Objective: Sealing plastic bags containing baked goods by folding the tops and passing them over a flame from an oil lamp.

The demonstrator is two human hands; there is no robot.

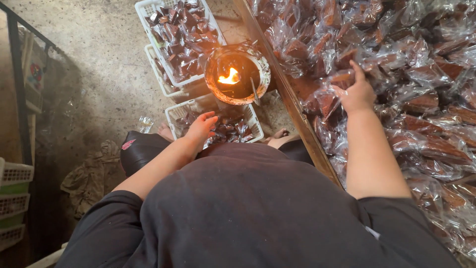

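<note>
- While it reaches into the heap on the table, the right hand (358,92) lies knuckles up among the clear packets (421,104), its fingers spread loosely and touching a packet of dark brown slabs; whether it grips one I cannot tell
- The left hand (201,127) hangs open, palm down and fingers slack, over the near white basket (174,111) on the floor, holding nothing
- That basket holds wrapped dark pieces (233,130) just under the fingertips
- Just beyond it stands a round fire pot (264,69) with a small flame (230,77) burning inside and a thin metal tool (254,92) leaning on its rim
- Behind the pot, two more white baskets (144,10) sit stacked, the upper one full of the same wrapped pieces
- The wooden table edge (297,116) runs slantwise between the pot and the packet heap
- Bare toes (280,133) show on the concrete floor (99,49) beside the near basket
- At far left, stacked empty crates (15,173) stand well apart
</note>
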